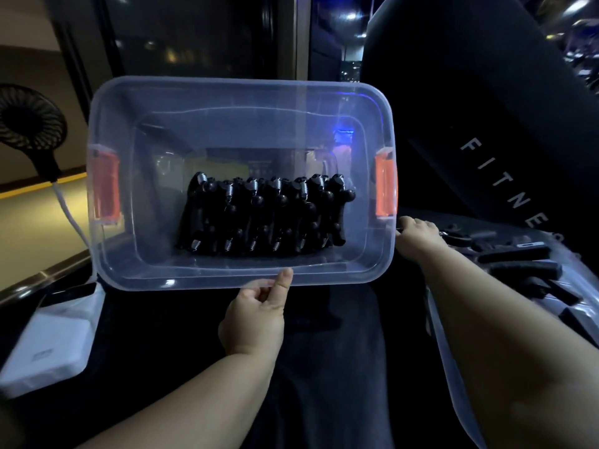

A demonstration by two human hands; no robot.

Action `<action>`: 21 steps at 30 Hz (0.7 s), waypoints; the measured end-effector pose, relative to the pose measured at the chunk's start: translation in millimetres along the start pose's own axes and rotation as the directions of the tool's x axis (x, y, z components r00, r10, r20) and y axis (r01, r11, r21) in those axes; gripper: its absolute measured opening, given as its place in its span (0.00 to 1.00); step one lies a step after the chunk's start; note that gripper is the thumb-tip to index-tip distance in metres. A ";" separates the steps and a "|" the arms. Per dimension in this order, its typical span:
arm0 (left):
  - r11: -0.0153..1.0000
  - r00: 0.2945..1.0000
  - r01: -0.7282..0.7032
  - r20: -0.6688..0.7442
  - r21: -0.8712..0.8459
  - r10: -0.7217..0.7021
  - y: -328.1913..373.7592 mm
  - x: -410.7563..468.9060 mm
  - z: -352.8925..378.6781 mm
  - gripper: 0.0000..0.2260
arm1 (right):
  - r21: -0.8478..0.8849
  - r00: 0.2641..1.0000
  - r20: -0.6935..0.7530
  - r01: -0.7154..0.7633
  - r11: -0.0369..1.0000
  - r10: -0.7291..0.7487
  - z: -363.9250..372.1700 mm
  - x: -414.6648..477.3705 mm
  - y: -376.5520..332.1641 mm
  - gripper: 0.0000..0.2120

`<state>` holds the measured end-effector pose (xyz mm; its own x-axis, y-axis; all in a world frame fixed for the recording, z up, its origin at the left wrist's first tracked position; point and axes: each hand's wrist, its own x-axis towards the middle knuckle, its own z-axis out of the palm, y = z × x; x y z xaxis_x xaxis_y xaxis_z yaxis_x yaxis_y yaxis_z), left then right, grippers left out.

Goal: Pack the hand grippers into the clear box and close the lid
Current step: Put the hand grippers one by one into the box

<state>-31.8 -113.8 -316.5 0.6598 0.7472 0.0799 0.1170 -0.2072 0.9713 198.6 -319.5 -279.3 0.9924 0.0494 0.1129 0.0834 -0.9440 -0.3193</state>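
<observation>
Left hand (254,314) pinches the clear box (194,281) rim, hand grippers (265,215) inside. Right hand (418,233) curls beside its corner, hold unclear; fan (30,123) at left

Clear rectangular plastic box (227,92): smooth, glossy, translucent, with blue glints on the walls. Orange translucent plastic latches (385,186) at both ends, shiny. Black hand grippers (265,218) inside: matt hard plastic, with bright coiled metal springs (202,178). Loose black grippers (525,268) at right: handles duller, rough-looking, perhaps foam. Clear plastic lid (462,413): glossy. Black cloth (324,351) below, matt and soft. White slab-shaped power bank (42,351): smooth satin plastic.
</observation>
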 end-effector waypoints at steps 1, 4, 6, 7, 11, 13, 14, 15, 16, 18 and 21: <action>1.000 1.000 -0.007 -0.003 0.002 0.007 -1.1 0.5 0.4 0.28 | -0.004 1.000 0.018 -0.015 1.000 0.015 1.4 1.7 -0.6 0.30; 1.000 1.000 -0.016 -0.014 -0.003 0.016 -3.2 1.5 2.0 0.29 | -0.018 0.996 0.055 -0.069 0.997 0.070 4.7 5.6 -3.3 0.33; 1.000 1.000 -0.023 -0.017 -0.005 0.023 -3.9 1.3 2.7 0.29 | -0.035 0.991 0.079 -0.103 0.994 0.105 5.9 6.3 -6.5 0.34; 1.000 1.000 -0.024 -0.020 -0.008 0.024 -4.0 1.2 2.8 0.29 | -0.054 0.990 0.087 -0.111 0.992 0.115 6.2 6.3 -7.8 0.35; 0.999 0.998 -0.047 -0.027 0.008 0.048 -6.0 2.6 3.5 0.28 | -0.129 0.986 0.112 -0.106 0.986 0.121 3.4 2.3 -9.7 0.37; 0.998 0.998 -0.057 -0.026 0.011 0.057 -6.8 3.6 3.8 0.28 | -0.145 0.983 0.144 -0.097 0.985 0.118 0.9 1.5 -8.7 0.39; 0.998 0.998 -0.061 -0.025 0.008 0.062 -7.3 4.0 3.8 0.29 | -0.149 0.980 0.164 -0.090 0.985 0.114 -0.6 1.2 -8.5 0.41; 0.998 0.997 -0.067 -0.024 0.006 0.067 -7.8 4.1 3.6 0.29 | -0.154 0.977 0.182 -0.083 0.985 0.111 -2.1 1.0 -8.8 0.42; 0.997 0.997 -0.073 -0.024 0.007 0.073 -8.6 4.2 3.4 0.29 | -0.161 0.975 0.193 -0.078 0.984 0.109 -3.7 0.2 -9.2 0.44; 0.997 0.997 -0.079 -0.025 0.007 0.079 -10.2 4.4 3.4 0.28 | -0.193 0.973 0.204 -0.067 0.979 0.107 -6.5 -1.4 -10.1 0.46; 0.997 0.997 -0.076 -0.033 0.008 0.076 -10.1 4.1 3.6 0.28 | -0.247 0.968 0.232 -0.040 0.968 0.099 -10.9 -3.9 -11.0 0.51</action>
<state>-27.6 -110.9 -326.8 0.6420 0.7497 0.1608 0.0728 -0.2683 0.9606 192.8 -312.9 -266.0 0.9895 0.0304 -0.1410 0.0190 -0.9965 -0.0815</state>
